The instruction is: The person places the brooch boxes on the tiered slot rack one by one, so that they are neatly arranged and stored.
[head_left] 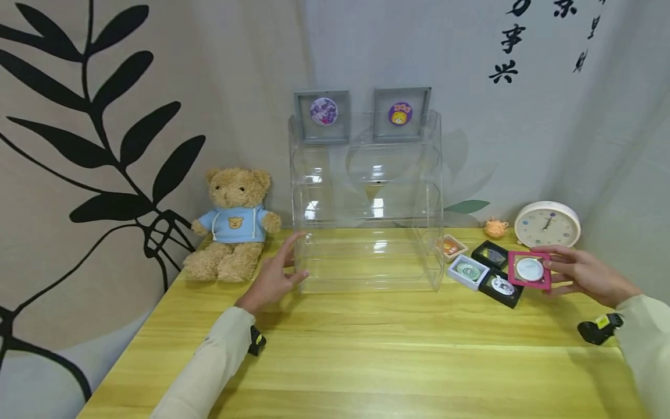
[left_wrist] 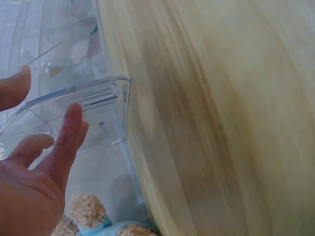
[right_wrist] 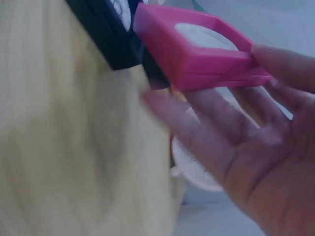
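This looks like a corner of a home: a teddy bear (head_left: pixel 235 226) sits left of the left fingers (head_left: pixel 289 244), a clock (head_left: pixel 547 224) stands just beyond the right fingers (head_left: pixel 559 251), a wooden table (head_left: pixel 366 349) spreads beneath both, and leaf-printed cloth (head_left: pixel 235 87) hangs farther back.

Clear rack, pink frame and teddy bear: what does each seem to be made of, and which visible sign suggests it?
Clear rack: probably glossy plastic, perhaps acrylic; the table shows through it and light glints off.
Pink frame: likely moulded plastic, seemingly satin; even colour, smooth faces.
Teddy bear: apparently matte plush; fuzzy tan pile.
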{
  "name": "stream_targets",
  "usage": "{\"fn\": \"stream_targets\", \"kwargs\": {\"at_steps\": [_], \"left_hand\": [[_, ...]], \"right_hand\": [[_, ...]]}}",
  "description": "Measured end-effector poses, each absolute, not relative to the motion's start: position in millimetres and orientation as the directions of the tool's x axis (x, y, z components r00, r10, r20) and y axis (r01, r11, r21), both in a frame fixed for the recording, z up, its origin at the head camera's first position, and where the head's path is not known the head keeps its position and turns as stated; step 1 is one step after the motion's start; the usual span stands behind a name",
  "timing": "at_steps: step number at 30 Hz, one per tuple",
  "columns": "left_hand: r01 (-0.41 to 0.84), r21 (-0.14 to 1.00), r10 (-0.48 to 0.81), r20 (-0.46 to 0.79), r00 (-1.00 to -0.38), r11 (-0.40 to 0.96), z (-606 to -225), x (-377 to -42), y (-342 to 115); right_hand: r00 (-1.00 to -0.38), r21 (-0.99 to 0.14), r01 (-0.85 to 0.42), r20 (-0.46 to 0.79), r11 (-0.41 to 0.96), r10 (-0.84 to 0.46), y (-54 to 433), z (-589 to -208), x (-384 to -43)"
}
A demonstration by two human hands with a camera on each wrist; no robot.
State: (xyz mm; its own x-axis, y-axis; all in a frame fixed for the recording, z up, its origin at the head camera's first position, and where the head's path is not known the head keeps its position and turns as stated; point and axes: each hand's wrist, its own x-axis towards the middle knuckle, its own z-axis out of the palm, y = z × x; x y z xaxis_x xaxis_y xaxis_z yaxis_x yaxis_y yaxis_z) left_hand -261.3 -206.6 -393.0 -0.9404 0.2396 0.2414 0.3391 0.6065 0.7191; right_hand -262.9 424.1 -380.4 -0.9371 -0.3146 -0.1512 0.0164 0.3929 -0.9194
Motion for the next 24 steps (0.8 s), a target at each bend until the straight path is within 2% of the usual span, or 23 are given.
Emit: {"fn": "stream_targets", "kwargs": {"at_steps": [1,4,12,21,24], "left_hand": [[0.340,0.715,0.239,0.242,-0.940,0.611,-392,-261,-207],[0.340,0.710,0.235,0.246,-0.940,0.617,-392,-261,-207],[0.338,0.716,0.237,0.241,-0.941,0.611,-394,-262,-206],[0.342,0.723,0.242,0.244,-0.939,0.600,-395,-262,-206],[0.344,0.725,0.242,0.247,-0.938,0.596,-394,-262,-206]], "right_hand": [[-0.947,-0.882,0.000,-0.151,0.471,-0.284,420,-377,-263],[-0.958,-0.826,-0.044,-0.125,0.562,-0.258,410,-367,-263],[-0.952,-0.836,-0.204,0.049,0.509,-0.302,394,-352,-261],[-0.958,-0.844,-0.252,0.148,0.473,-0.247,364,-338,-258],[-0.952,-0.889,-0.274,0.197,0.367,-0.233,352,-333,-257]]}}
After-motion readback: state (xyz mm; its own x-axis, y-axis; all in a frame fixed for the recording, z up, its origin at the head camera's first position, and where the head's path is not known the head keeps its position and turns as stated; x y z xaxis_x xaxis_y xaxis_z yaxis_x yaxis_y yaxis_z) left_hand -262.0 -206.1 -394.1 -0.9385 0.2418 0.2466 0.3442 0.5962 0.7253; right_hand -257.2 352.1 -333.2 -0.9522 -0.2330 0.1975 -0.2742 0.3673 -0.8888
